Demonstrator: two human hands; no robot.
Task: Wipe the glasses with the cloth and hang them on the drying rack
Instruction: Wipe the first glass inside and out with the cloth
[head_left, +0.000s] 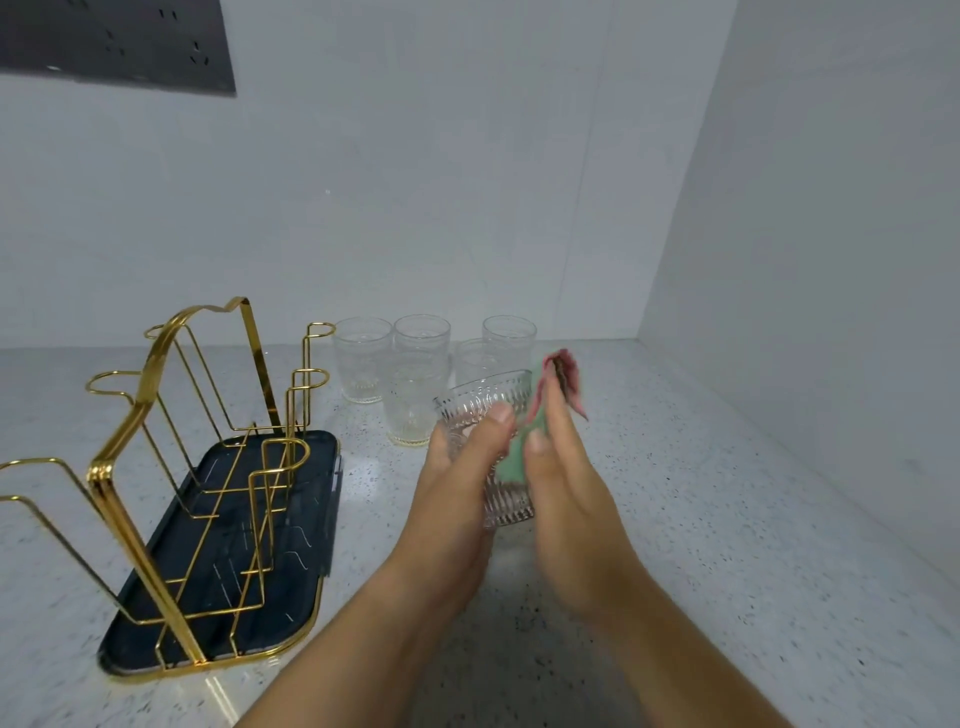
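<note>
Five ribbed glasses (415, 400) stand behind your hands. Your left hand (457, 478) curls round a sixth glass (483, 397), tilted above the speckled counter (727, 519). Your right hand (571, 493) pinches the green-pink cloth (511, 462) against it, right of the gold wire rack (101, 475).

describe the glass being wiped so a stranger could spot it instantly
Start at the gold drying rack on the left of the speckled counter, then look right to the glasses standing by the back wall. In front of them, the left hand holds one ribbed glass while the right hand holds a green-and-pink cloth against it. It alone is lifted and tilted; the rest stand upright.
</note>
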